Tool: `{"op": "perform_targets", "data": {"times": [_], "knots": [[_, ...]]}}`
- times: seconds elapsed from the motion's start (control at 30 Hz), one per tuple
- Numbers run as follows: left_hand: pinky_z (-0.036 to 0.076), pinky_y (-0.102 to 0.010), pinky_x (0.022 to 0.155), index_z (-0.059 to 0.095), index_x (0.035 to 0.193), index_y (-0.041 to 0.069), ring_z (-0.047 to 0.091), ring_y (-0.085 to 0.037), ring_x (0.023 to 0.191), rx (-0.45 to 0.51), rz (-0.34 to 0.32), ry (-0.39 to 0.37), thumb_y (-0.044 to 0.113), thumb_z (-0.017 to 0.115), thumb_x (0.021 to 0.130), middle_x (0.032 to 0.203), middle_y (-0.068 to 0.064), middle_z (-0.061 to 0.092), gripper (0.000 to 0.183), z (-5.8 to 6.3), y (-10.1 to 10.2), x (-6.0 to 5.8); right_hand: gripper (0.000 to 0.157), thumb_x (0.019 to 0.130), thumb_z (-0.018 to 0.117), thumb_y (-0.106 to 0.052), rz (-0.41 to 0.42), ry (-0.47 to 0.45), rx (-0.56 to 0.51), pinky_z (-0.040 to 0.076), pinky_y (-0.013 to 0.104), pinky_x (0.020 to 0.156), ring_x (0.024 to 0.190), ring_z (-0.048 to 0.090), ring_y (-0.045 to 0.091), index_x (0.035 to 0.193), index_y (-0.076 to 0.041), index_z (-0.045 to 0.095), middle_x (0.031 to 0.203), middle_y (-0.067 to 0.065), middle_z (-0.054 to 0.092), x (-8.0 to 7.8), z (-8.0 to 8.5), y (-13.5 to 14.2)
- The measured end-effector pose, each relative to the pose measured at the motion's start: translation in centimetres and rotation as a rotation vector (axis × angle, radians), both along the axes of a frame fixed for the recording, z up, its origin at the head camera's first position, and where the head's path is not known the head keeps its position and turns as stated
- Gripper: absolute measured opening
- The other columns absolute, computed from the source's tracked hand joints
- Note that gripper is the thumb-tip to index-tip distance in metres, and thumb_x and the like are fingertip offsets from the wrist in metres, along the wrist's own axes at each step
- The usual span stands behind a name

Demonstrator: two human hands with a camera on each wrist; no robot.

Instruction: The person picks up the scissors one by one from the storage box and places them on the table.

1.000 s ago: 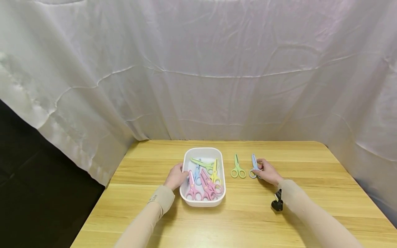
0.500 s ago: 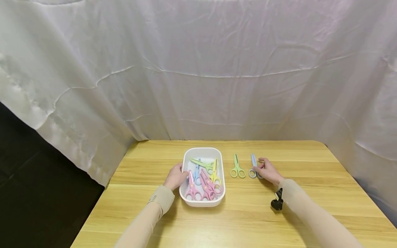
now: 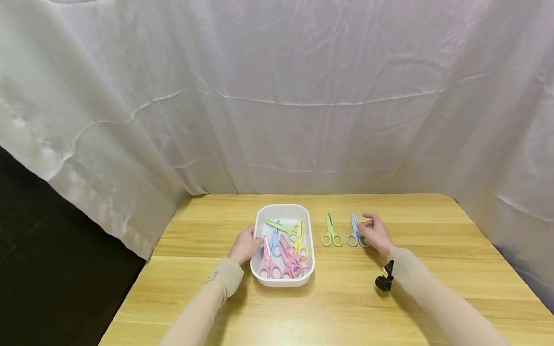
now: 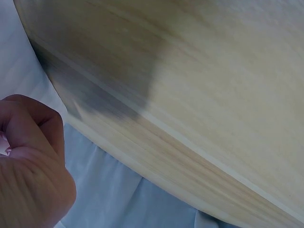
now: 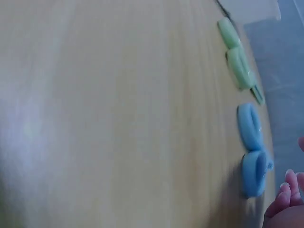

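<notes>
Wooden tabletop (image 3: 329, 307): blue scissors (image 3: 355, 234) show from head and right wrist only

"Wooden table (image 3: 195, 283), white bin (image 3: 283, 284)?"
"One each."
"On the table?"
"One green scissors (image 3: 331, 234), one blue scissors (image 3: 354, 231)."
"In the bin?"
"One more green scissors (image 3: 283, 226), one more blue scissors (image 3: 274, 240), at least one yellow scissors (image 3: 299, 238), at least two pink scissors (image 3: 267, 253); overlap hides exact counts."
"Hands?"
"Two: left hand (image 3: 245, 246), right hand (image 3: 375, 234)."
</notes>
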State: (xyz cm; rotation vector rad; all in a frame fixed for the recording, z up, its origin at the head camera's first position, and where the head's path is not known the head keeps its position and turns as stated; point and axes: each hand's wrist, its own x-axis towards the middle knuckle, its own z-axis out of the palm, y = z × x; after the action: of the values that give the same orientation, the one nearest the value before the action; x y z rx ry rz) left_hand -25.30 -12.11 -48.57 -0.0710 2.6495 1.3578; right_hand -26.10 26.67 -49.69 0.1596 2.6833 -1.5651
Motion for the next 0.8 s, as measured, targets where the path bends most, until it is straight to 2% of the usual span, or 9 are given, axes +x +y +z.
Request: {"op": "perform_targets", "data": {"times": [0.23,0.47,0.8], "knots": [[0.06,-0.042,0.091,0.054,0.139,-0.001,0.067,-0.032,0.109,-0.007,-0.005,0.007,0.012,0.059,0.093,0.128,-0.023,0.065,0.048,0.1,-0.1,-0.1,0.051,0.102,0.053,-0.016,0.01,0.103,0.016,0.043,0.017,0.078,0.095,0.048,0.014,0.146,0.005,0.041,0.113,0.014,0.054,-0.1,2.5,-2.6],[0.06,-0.042,0.092,0.056,0.137,-0.001,0.067,-0.031,0.109,-0.003,-0.009,0.009,0.013,0.06,0.093,0.126,-0.023,0.066,0.046,-0.3,-0.2,-0.1,0.045,0.099,0.055,-0.011,0.063,0.146,0.01,0.044,0.022,0.086,0.106,0.054,0.025,0.14,0.006,0.048,0.119,0.022,0.057,0.7,5.3,-6.4],[0.061,-0.042,0.09,0.055,0.138,-0.001,0.067,-0.031,0.107,-0.007,-0.014,0.013,0.012,0.06,0.093,0.125,-0.023,0.066,0.047,0.0,-0.1,-0.1,0.039,0.097,0.057,-0.01,0.145,0.179,0.007,0.048,0.03,0.09,0.112,0.057,0.032,0.135,0.001,0.055,0.118,0.021,0.06,1.5,8.0,-10.9]]}}
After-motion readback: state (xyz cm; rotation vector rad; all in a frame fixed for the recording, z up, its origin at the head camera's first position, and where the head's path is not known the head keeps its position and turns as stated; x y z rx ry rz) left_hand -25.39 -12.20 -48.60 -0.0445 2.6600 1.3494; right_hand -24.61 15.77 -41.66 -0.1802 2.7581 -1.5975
